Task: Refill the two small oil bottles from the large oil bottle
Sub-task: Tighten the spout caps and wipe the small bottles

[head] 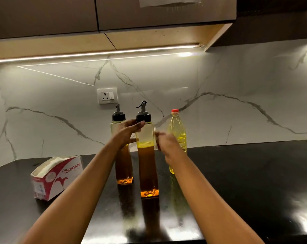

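My left hand (pixel 129 132) clamps the front small oil bottle (pixel 147 166) mid-frame, the right hand (pixel 167 144) is too blurry to tell, so I'd hold it steady while unscrewing the pourer cap (pixel 143 117).

Home kitchen, seemingly: marble backsplash (pixel 219 103), cabinets (pixel 149 13)

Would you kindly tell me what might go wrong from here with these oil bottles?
The near small bottle is tall and narrow, and the left hand grips it only near the top, so it may tip against the far small bottle. The right hand, blurred, is just before the large oil bottle and might knock it.
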Demonstrator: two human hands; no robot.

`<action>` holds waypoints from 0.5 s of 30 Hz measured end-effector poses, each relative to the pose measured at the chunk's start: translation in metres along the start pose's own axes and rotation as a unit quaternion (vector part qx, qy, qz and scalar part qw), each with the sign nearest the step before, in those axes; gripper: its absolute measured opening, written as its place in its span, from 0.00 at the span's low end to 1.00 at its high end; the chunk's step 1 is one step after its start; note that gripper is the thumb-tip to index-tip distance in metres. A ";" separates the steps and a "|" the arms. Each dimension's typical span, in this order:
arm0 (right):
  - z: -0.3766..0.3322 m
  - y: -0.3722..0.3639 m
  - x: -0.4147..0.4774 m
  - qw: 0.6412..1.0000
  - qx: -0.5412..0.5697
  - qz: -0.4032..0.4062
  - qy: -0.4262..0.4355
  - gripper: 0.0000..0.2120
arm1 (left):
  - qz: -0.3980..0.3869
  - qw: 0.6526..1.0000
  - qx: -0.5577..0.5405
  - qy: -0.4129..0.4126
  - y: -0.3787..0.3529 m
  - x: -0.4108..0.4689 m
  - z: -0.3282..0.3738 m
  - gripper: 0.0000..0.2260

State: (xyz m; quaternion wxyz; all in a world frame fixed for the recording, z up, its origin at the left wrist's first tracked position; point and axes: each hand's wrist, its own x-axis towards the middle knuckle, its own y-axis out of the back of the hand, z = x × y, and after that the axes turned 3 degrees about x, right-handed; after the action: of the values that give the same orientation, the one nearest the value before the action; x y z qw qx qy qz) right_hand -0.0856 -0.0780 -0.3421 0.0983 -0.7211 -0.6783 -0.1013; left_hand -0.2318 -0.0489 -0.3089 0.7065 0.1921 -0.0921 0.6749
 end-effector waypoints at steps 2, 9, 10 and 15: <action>0.043 0.006 -0.009 0.994 -0.010 -0.035 -0.106 0.14 | -0.006 1.000 -0.011 0.002 0.001 -0.001 0.000 0.19; 0.045 0.016 -0.010 0.968 0.098 -0.090 -0.213 0.14 | 0.002 1.000 -0.021 -0.007 -0.002 -0.003 -0.002 0.20; 0.019 0.014 -0.003 0.974 0.118 -0.091 -0.171 0.13 | 0.002 1.000 -0.020 -0.007 -0.002 -0.002 -0.003 0.20; -0.053 0.003 0.013 0.990 0.128 -0.045 -0.037 0.10 | 0.008 1.000 -0.014 -0.017 0.000 -0.001 -0.007 0.22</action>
State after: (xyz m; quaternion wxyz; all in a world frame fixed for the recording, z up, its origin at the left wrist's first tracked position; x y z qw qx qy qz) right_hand -0.0825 -0.0800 -0.2879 0.1600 -0.6746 -0.7206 0.0088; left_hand -0.2327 -0.0469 -0.3156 0.7019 0.1929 -0.1151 0.6759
